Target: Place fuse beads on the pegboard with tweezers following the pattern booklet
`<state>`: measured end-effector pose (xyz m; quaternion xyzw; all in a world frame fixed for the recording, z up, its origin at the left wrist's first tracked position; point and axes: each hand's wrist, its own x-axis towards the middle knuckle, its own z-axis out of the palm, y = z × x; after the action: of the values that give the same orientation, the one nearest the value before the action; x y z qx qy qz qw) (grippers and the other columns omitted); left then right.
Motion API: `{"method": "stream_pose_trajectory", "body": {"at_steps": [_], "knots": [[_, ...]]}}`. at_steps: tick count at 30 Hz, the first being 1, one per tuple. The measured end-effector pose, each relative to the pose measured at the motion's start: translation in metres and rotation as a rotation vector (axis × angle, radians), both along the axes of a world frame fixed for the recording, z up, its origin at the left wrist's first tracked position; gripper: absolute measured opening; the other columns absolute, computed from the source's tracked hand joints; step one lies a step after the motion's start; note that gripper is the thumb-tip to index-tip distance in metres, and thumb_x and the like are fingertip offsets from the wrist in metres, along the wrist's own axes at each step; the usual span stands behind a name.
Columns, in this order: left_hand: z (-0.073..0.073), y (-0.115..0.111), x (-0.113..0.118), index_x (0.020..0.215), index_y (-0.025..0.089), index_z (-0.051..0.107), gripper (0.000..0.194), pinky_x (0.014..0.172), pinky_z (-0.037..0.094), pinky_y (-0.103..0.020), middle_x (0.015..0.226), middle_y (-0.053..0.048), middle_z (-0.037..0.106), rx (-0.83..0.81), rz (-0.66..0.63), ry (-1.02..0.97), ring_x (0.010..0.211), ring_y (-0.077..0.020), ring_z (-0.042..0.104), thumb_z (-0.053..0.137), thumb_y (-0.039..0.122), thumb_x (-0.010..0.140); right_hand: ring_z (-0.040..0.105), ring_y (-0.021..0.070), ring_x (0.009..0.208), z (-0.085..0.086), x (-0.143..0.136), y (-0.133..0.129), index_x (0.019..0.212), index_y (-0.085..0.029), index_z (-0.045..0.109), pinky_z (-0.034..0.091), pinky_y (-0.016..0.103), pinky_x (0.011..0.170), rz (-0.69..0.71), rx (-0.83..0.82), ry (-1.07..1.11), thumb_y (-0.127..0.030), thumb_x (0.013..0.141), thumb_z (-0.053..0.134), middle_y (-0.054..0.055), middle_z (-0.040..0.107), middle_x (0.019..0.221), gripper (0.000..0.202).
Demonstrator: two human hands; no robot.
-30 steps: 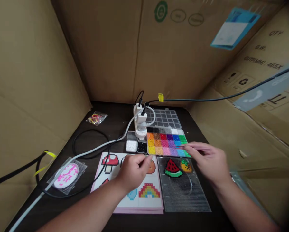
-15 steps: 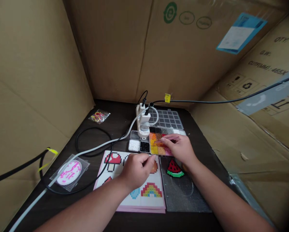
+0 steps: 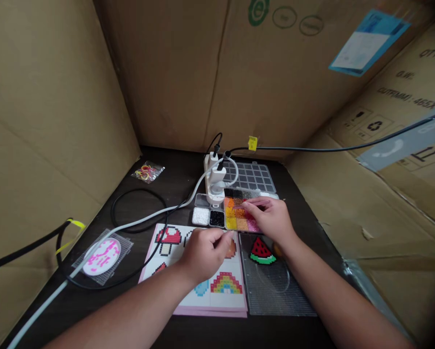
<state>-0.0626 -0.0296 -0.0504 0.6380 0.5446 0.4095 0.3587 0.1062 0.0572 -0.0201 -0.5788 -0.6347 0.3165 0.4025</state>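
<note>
My right hand [image 3: 271,218] is closed in a pinch on slim pinkish tweezers [image 3: 240,207], their tips over the orange and yellow compartments of the bead box [image 3: 252,224]. My left hand [image 3: 208,252] hovers above the pattern sheet [image 3: 188,303], thumb and forefinger pressed together; whatever lies between them is too small to make out. The sheet carries pixel pictures, including a mushroom and a rainbow, partly covered by that hand. Right of it, a clear pegboard [image 3: 275,295] bears a watermelon slice of beads [image 3: 262,251], close below my right wrist.
Small boxes of white beads [image 3: 200,216] and black beads [image 3: 216,218] stand before a white power strip [image 3: 214,186]. Cables [image 3: 145,214] cross the left side. A pegboard with a white and pink bead oval [image 3: 101,257] lies left. Cardboard walls [image 3: 174,72] enclose the table.
The view has tilted slightly, so everything sits a little higher. My right hand has shifted slightly over the bead box; my left hand keeps its pinch above the sheet.
</note>
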Motion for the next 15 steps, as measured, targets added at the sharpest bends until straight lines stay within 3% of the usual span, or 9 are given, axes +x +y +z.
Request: {"method": "stream_pose_trajectory", "body": {"at_steps": [15], "knots": [[0.0021, -0.0009, -0.0001, 0.047, 0.017, 0.037, 0.048, 0.048, 0.021, -0.024, 0.045, 0.005, 0.033, 0.001, -0.003, -0.007, 0.048, -0.0081, 0.027, 0.046, 0.038, 0.089, 0.069, 0.0212, 0.061, -0.0047, -0.0003, -0.0005, 0.067, -0.017, 0.072, 0.055, 0.030, 0.056, -0.003, 0.014, 0.029, -0.038, 0.064, 0.075, 0.008, 0.073, 0.067, 0.021]]}}
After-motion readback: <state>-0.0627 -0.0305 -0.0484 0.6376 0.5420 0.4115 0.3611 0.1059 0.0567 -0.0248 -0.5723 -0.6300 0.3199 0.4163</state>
